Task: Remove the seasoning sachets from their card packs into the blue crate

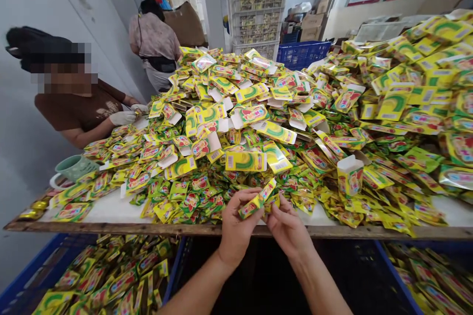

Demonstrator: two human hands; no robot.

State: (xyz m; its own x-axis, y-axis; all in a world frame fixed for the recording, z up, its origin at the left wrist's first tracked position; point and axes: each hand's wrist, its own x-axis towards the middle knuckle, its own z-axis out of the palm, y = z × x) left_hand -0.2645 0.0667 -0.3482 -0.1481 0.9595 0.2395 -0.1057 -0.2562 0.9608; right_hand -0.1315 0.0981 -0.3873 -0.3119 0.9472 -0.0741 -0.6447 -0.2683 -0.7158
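Observation:
My left hand (236, 224) is closed around a small yellow carton (258, 199) with red and green print, tilted up to the right above the table's front edge. Close beside it, my right hand (290, 229) pinches a small yellow-green sachet (272, 203) against the carton's side; part of the sachet is hidden by the fingers. Just behind my hands lie many loose green and yellow sachets (190, 199). Farther back rises a heap of yellow cartons (246, 161), several with white end flaps standing open.
Blue crates (173, 270) with filled cartons stand below the wooden table edge (148, 229). A green mug (76, 167) sits at the left end. One gloved co-worker (92, 113) works at left; another person (157, 39) stands behind. White crates (258, 5) are stacked at the back.

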